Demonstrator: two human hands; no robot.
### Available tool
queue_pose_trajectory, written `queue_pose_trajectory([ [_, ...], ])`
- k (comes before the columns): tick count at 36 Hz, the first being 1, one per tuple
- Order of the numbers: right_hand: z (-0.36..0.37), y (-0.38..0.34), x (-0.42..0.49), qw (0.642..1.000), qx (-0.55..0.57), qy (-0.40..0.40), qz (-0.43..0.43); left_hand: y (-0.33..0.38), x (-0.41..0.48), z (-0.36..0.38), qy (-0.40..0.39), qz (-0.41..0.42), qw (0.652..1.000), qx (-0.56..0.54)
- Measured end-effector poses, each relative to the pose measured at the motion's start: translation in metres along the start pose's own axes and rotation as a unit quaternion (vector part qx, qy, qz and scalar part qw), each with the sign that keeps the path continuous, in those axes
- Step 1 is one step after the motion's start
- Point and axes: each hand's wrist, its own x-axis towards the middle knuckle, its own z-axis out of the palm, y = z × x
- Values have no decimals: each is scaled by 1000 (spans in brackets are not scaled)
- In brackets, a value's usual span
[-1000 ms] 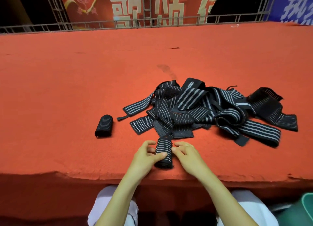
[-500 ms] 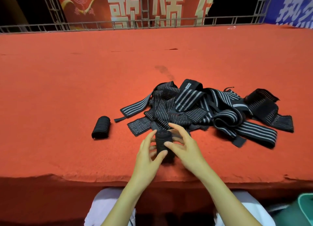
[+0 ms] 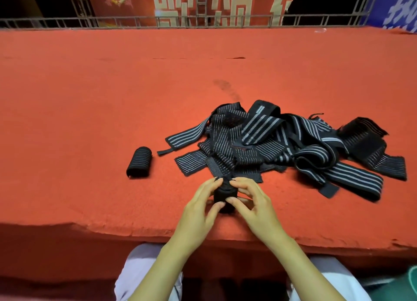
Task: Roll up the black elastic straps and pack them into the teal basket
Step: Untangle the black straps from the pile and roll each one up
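Strong overhead light fell on the red tabletop (image 3: 112, 120), oversaturating it to a glowing orange, while the space behind the railing (image 3: 112, 22) was nearly black. The tabletop's front face and the teal basket (image 3: 411, 283) lay in deep shadow. The left grip (image 3: 198, 208) and right grip (image 3: 253, 207) were evenly lit and fairly sharp, but the rolled strap (image 3: 223, 196) between them was too dark to show its stripes. Wide-angle distortion bowed the railing, and the corners were soft.
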Motion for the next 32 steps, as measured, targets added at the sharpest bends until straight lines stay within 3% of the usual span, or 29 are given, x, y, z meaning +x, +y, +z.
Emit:
queue_pose_trajectory([
  [11, 9, -13, 14, 998, -7, 7, 56, 2, 6, -10, -5, -57, 995, -86],
  [15, 29, -18, 36, 995, 45, 0, 92, -4, 12, -33, 34, -155, 974, -164],
  [19, 65, -24, 60, 983, 88, -41, 159, -14, 20, -73, 9, -213, 963, -164],
  [26, 128, -36, 102, 971, 118, -96, 187, -32, 35, -130, 143, -241, 953, -117],
  [32, 168, -37, 123, 978, -88, -167, 92, -72, 50, -189, 260, -315, 906, -108],
])
